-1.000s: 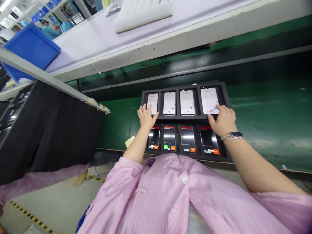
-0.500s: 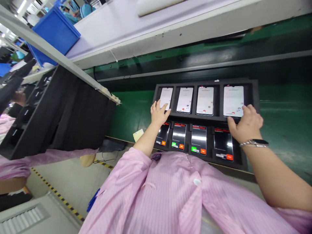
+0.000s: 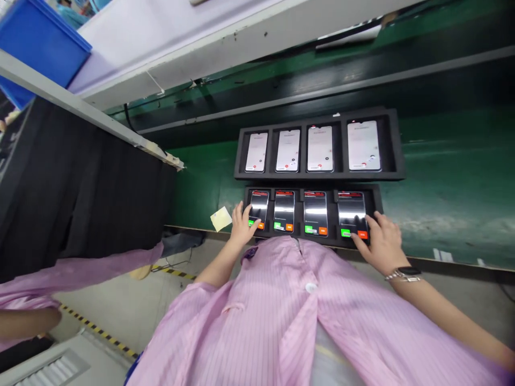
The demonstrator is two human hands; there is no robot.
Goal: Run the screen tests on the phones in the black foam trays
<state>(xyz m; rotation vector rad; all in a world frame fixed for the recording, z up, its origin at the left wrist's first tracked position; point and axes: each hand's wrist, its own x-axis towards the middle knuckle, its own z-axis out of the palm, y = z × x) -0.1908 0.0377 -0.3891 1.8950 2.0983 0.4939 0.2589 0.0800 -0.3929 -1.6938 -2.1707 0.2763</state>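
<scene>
Two black trays lie one behind the other on the green surface. The far tray (image 3: 317, 176) has several phones with white screens, such as the phone at its right end (image 3: 364, 145). In the near tray (image 3: 333, 241) several phones show dark screens with green and orange buttons. My left hand (image 3: 242, 226), fingers apart, is at the leftmost dark-screen phone (image 3: 258, 206). Spread at the right end of the near tray, my right hand (image 3: 380, 241) has its thumb and fingers at the rightmost dark-screen phone (image 3: 351, 209).
A yellow paper (image 3: 221, 219) lies left of my left hand. Black stacked trays (image 3: 100, 182) stand at the left under a metal bar (image 3: 80, 110). A blue bin (image 3: 40, 48) sits on the white shelf (image 3: 181, 48). Another person's arm (image 3: 28, 324) shows at the lower left.
Both hands have moved from the far tray to the near tray. A gap now shows between the trays. Green buttons now show on the outer dark-screen phones too. The view has shifted.
</scene>
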